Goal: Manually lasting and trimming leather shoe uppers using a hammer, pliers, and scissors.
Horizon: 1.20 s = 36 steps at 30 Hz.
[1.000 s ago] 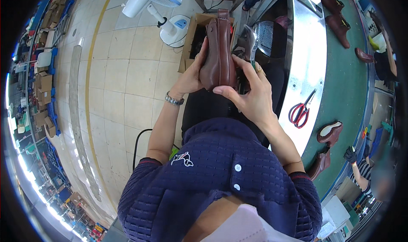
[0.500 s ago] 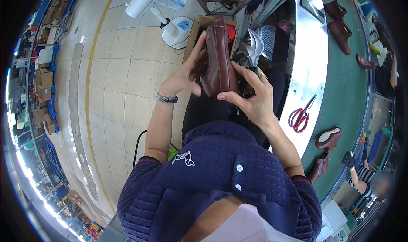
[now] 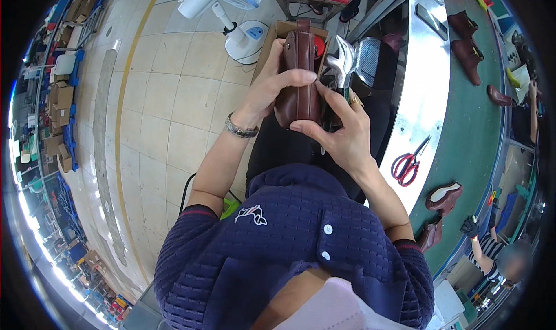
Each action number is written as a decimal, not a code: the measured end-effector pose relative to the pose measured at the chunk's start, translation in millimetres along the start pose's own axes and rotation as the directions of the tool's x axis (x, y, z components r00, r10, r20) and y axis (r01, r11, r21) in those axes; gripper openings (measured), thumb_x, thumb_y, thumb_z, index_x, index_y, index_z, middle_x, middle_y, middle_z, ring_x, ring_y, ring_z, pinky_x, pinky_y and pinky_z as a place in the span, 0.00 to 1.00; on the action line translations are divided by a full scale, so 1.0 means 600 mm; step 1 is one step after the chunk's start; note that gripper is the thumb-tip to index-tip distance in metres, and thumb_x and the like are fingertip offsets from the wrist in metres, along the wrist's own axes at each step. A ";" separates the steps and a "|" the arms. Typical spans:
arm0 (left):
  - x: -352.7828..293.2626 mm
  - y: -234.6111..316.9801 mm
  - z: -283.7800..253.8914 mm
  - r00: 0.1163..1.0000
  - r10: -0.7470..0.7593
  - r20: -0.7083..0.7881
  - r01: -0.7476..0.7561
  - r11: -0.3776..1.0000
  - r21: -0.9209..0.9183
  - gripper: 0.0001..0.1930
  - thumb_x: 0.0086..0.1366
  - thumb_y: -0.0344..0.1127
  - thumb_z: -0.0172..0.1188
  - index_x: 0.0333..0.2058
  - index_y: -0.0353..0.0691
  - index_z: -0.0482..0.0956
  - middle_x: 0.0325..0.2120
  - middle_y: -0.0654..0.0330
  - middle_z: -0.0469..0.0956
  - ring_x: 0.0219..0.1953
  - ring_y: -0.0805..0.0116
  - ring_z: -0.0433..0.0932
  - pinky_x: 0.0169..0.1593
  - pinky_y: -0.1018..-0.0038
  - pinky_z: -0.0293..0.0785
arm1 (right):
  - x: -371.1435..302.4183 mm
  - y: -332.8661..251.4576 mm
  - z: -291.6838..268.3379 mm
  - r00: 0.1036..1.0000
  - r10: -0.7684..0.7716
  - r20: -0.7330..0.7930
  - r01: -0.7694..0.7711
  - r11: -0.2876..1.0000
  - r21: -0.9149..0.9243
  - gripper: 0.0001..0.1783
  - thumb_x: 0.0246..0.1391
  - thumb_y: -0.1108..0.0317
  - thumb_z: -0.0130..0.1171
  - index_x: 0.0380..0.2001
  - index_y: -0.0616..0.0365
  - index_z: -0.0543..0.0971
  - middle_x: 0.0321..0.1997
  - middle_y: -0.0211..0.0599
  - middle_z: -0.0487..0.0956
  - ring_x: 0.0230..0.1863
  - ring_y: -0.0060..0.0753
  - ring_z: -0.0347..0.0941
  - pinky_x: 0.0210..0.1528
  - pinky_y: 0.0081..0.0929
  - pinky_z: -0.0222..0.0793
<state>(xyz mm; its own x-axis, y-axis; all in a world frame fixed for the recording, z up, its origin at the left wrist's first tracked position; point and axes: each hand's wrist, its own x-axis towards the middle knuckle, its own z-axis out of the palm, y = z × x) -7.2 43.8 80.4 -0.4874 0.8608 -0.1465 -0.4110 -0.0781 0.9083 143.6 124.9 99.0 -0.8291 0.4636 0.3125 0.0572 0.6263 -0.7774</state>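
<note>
Metal desk: phone at far end, red-handled scissors toward near end. Brown leather boot, one: off the desk's left edge, above the lap. Left hand: grip around the boot, thumb across it. Right hand: grip pinching the boot's lower side, beside a silver-headed tool.

Boot: smooth, leather-like, softly glossy
Tool head: bright polished metal
Surface: shiny reflective metal
Scissors: metal blades, glossy red handles
Fan: smooth white plastic
Floor: glossy tile
Shirt: matt, textured knit cloth
Box: matt cardboard
</note>
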 end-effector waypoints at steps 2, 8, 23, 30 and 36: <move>0.010 -0.007 0.007 0.999 0.018 -0.031 -0.018 1.000 -0.008 0.30 0.50 0.47 0.65 0.45 0.41 0.61 0.38 0.61 0.66 0.42 0.74 0.66 0.46 0.77 0.64 | 0.005 0.004 0.000 1.000 0.015 -0.002 -0.015 1.000 0.003 0.36 0.31 0.53 0.71 0.43 0.64 0.73 0.32 0.46 0.77 0.30 0.42 0.74 0.48 0.32 0.66; 0.017 -0.007 0.009 0.994 0.057 -0.096 -0.053 0.997 0.050 0.26 0.57 0.57 0.56 0.41 0.41 0.63 0.33 0.64 0.66 0.35 0.80 0.66 0.40 0.82 0.65 | 0.018 0.022 -0.023 0.995 0.034 0.091 -0.048 0.987 0.157 0.32 0.37 0.58 0.70 0.45 0.65 0.73 0.28 0.36 0.77 0.26 0.28 0.73 0.39 0.24 0.68; 0.029 -0.001 0.025 0.992 0.060 -0.115 -0.057 0.998 0.032 0.23 0.57 0.53 0.57 0.38 0.40 0.64 0.31 0.65 0.66 0.32 0.82 0.66 0.35 0.83 0.67 | 0.040 0.019 -0.022 0.948 0.278 0.157 -0.317 0.879 0.356 0.24 0.44 0.60 0.66 0.41 0.67 0.76 0.26 0.34 0.75 0.24 0.20 0.72 0.26 0.18 0.69; 0.038 -0.021 -0.008 0.999 -0.015 -0.047 0.013 0.999 -0.032 0.28 0.59 0.61 0.50 0.42 0.41 0.64 0.34 0.65 0.67 0.37 0.79 0.68 0.41 0.81 0.67 | 0.039 0.031 -0.014 0.928 0.313 0.203 -0.373 0.775 0.510 0.20 0.45 0.66 0.64 0.41 0.65 0.77 0.29 0.34 0.76 0.22 0.17 0.71 0.25 0.15 0.66; 0.018 -0.058 -0.046 0.971 0.219 0.093 -0.189 0.948 -0.256 0.54 0.46 0.70 0.53 0.63 0.45 0.39 0.62 0.53 0.48 0.62 0.63 0.52 0.63 0.70 0.47 | 0.011 0.042 -0.004 0.899 0.374 0.230 -0.431 0.652 0.624 0.22 0.44 0.68 0.65 0.44 0.64 0.75 0.33 0.32 0.76 0.24 0.15 0.70 0.26 0.13 0.65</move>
<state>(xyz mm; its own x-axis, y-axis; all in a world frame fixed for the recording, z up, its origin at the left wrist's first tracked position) -19.4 41.7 36.3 -0.4919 0.8657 0.0928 -0.4949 -0.3657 0.7882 140.8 145.2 83.0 -0.8517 0.5063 -0.1354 0.0473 -0.1830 -0.9820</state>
